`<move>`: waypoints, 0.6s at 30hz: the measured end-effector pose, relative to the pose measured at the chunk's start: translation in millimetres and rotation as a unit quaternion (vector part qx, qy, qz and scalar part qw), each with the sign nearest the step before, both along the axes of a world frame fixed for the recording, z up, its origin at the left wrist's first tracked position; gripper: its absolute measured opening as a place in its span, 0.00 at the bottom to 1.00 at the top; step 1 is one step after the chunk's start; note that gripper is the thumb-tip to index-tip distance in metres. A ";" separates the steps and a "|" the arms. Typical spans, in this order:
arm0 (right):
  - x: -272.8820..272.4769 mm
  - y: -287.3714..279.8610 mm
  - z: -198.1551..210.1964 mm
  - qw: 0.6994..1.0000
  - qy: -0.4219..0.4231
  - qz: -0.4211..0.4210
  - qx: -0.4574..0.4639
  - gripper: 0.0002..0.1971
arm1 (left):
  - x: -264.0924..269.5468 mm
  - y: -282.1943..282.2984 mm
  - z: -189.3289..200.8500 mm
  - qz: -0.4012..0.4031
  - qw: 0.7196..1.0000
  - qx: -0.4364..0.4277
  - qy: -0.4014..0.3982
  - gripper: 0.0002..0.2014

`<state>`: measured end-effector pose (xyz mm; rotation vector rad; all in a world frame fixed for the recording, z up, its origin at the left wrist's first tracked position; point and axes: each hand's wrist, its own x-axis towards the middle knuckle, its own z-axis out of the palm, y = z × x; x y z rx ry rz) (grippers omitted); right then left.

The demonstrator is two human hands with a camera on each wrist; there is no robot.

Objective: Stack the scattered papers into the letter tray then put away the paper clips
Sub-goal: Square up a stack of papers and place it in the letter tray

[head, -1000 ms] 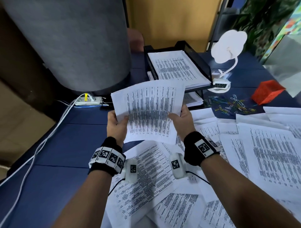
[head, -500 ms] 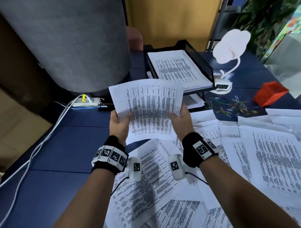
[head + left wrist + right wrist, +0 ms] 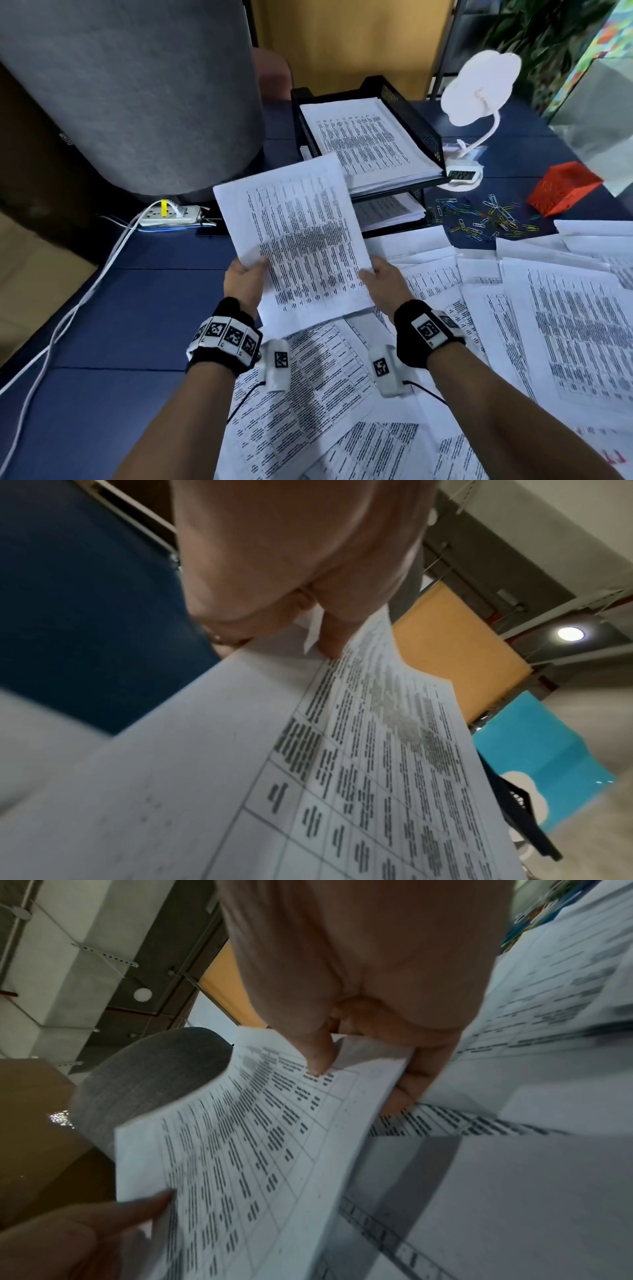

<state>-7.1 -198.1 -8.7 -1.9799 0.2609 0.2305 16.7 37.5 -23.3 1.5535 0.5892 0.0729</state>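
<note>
I hold a small stack of printed papers (image 3: 301, 236) above the blue table, its far end just short of the black letter tray (image 3: 412, 118). My left hand (image 3: 245, 281) pinches the stack's left edge, thumb on top; in the left wrist view the left hand (image 3: 318, 631) shows the same pinch on the papers (image 3: 342, 764). My right hand (image 3: 380, 281) grips the right edge, and the right wrist view shows that hand (image 3: 342, 1064) with the thumb above and fingers below the papers (image 3: 240, 1137). The tray's top tier holds a pile of sheets (image 3: 363, 137). Coloured paper clips (image 3: 486, 219) lie scattered right of the tray.
Many loose sheets (image 3: 548, 325) cover the table's right and near side. A red mesh box (image 3: 561, 188) lies tipped beside the clips. A white desk lamp (image 3: 479, 92) stands behind them. A grey cylinder (image 3: 130, 85), power strip (image 3: 168, 214) and white cables (image 3: 68, 315) sit at left.
The held stack has turned from landscape to portrait, its long side now pointing toward the tray. Both hands have shifted to grip the near corners.
</note>
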 end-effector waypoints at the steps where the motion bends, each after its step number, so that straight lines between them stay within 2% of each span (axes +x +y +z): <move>1: 0.0 -0.4 0.4 1.000 0.006 0.008 -0.014 0.11 | -1.8 2.7 -10.3 0.003 1.000 0.008 0.021 0.15; 4: 0.3 -1.4 -2.2 0.999 0.029 0.025 -0.037 0.15 | -8.0 6.4 -31.4 0.007 0.995 0.039 0.092 0.19; 6: -1.3 -0.9 -3.4 0.997 0.046 0.039 -0.040 0.15 | -11.5 7.9 -37.3 -0.011 0.987 0.093 0.132 0.25; 9: -1.7 -0.3 -5.6 0.997 0.067 0.018 -0.022 0.16 | -14.3 6.3 -38.4 -0.039 0.983 0.113 0.138 0.34; 10: -0.6 -0.5 -7.2 0.998 0.069 0.003 -0.012 0.16 | -14.3 5.1 -37.4 -0.040 0.985 0.110 0.130 0.32; 14: 11.5 -6.8 -15.8 0.995 0.082 -0.055 0.008 0.14 | -10.1 -1.2 -31.2 -0.082 0.988 0.075 0.106 0.16; 18: 24.9 -17.9 -27.7 0.989 0.084 -0.113 0.038 0.14 | -11.2 -6.7 -22.6 -0.132 0.984 0.059 0.108 0.13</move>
